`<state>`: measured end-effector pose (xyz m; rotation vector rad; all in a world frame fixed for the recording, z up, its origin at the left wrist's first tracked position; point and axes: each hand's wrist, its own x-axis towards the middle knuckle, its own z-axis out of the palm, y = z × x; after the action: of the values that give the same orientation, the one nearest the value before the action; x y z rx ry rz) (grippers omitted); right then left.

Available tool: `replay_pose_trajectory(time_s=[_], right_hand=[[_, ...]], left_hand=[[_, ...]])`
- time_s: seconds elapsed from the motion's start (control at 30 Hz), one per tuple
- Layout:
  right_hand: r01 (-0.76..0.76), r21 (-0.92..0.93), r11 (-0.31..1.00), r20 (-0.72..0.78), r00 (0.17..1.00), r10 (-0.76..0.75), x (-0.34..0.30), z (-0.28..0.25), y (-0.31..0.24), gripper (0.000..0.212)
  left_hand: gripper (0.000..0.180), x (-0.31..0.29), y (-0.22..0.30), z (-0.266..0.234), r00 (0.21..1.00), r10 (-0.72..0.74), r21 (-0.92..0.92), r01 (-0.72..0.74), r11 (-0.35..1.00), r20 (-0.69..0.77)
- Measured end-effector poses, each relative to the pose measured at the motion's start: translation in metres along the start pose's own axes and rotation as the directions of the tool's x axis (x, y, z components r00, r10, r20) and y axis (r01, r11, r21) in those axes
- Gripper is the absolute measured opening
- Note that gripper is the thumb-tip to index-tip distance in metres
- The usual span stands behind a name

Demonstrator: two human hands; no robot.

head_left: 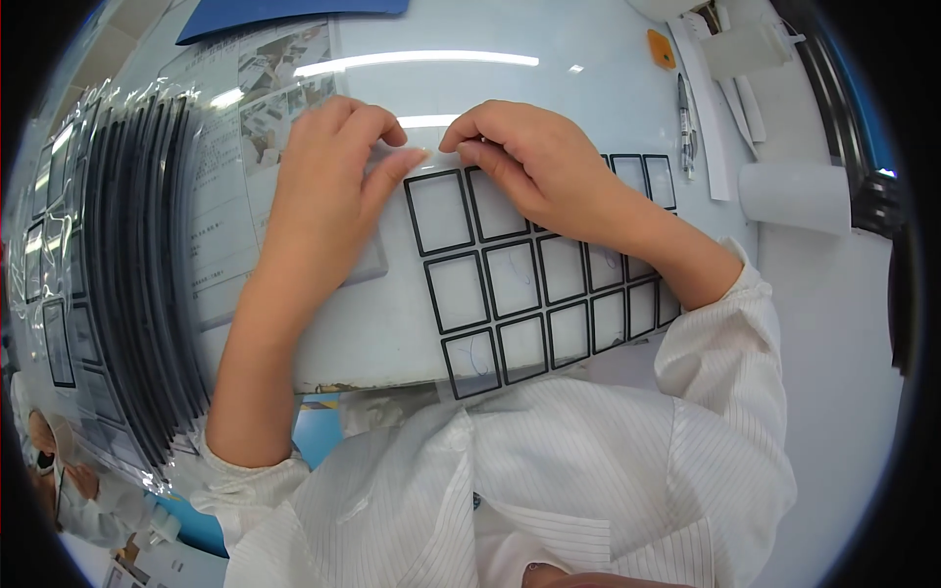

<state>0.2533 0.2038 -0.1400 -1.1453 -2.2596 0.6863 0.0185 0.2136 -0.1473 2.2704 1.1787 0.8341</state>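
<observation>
The clear sheet with black square frames (512, 279) lies on the pale tabletop (598, 103), its lower edge overhanging the front, at least 3 rows in view. Work on it looks partway: the frames already stand in their grid, while the upper left corner has both hands' attention — no finished pile can be made out. At the far left, a stack of dark-edged sheets (137, 274) stands in clear wrapping, perhaps more of the same kind.

The left hand (333, 181) has its thumb and index finger slightly parted; the right hand (529, 157) brings its own 2 close together above the sheet. Whether either grasps a thin film, I cannot tell — glare hides it.

The glossy surface mirrors strip lights. Around it are a printed page (218, 220), a blue folder (284, 15), an orange piece (661, 49), a pen (684, 127) and a white cylinder (794, 196). 1 co-worker (103, 505) sits lower left.
</observation>
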Motion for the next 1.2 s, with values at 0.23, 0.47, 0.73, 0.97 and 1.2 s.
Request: replay_pose_trajectory(time_s=[0.23, 0.47, 0.73, 0.97, 1.2], right_hand=[[-0.045, -0.007, 0.999, 0.14, 0.989, 0.045, 0.007, -0.007, -0.007, 0.008], [0.024, 0.101, 0.995, 0.227, 0.973, -0.047, 0.001, -0.012, -0.001, 0.014], [-0.041, 0.004, 0.999, 0.108, 0.993, 0.04, -0.013, -0.001, -0.029, 0.022], [-0.057, 0.001, 0.998, 0.092, 0.994, 0.057, -0.008, 0.012, -0.029, 0.019], [0.023, -0.032, 0.999, 0.054, 0.998, -0.021, -0.006, 0.013, -0.024, 0.015]], left_hand=[[0.014, -0.004, -0.004, 0.001, 0.998, 0.059, 0.038, -0.06, 0.997, 0.035], [0.011, -0.007, 0.005, -0.01, 0.989, -0.039, -0.131, 0.058, 0.99, 0.144], [0.013, -0.011, 0.003, -0.01, 0.987, -0.094, 0.012, 0.094, 0.996, 0.129], [0.02, -0.017, -0.002, -0.004, 0.998, -0.053, 0.131, 0.058, 0.99, -0.038], [0.019, -0.013, 0.002, -0.006, 0.989, -0.144, 0.044, 0.143, 0.989, 0.015]])
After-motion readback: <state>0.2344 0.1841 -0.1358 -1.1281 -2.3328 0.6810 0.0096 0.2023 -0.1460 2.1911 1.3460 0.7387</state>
